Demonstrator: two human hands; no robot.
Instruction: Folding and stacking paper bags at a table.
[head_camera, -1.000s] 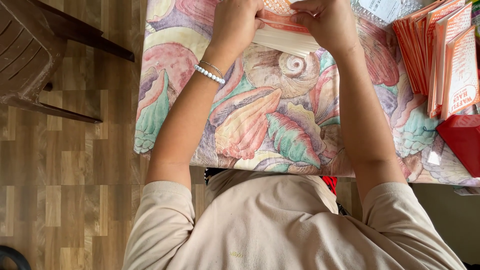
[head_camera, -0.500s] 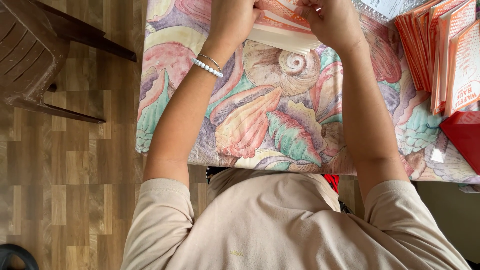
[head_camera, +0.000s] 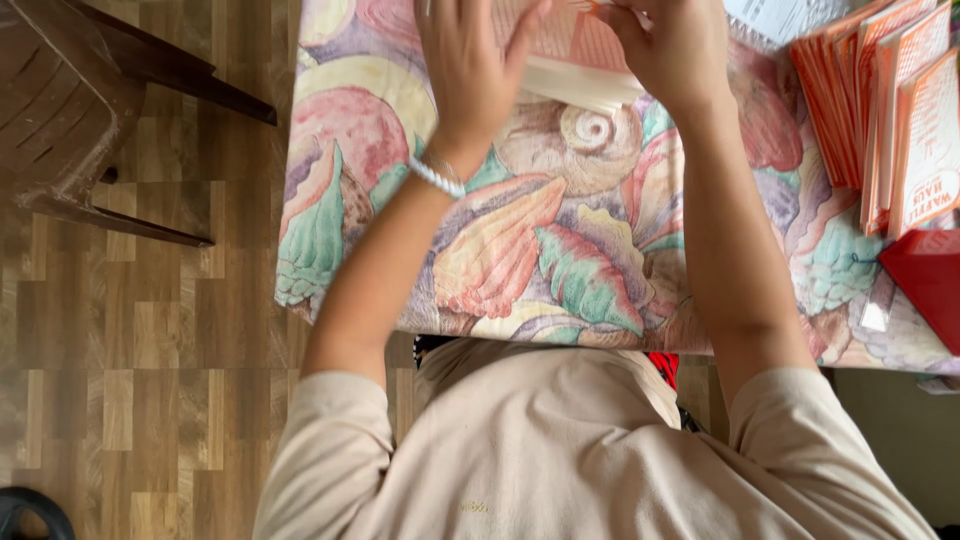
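Since the earlier frame the left hand (head_camera: 470, 70) has opened, its fingers now spread flat and released over the stack of orange-and-white paper sheets (head_camera: 575, 60) at the far edge of the worktop (head_camera: 560, 250). The right hand (head_camera: 670, 45) has its grip pinched on the stack's top sheet near the upper corner. The stack lies under and between both hands, on the shell-patterned cloth; fanned orange cards (head_camera: 880, 120) rest well apart to the right
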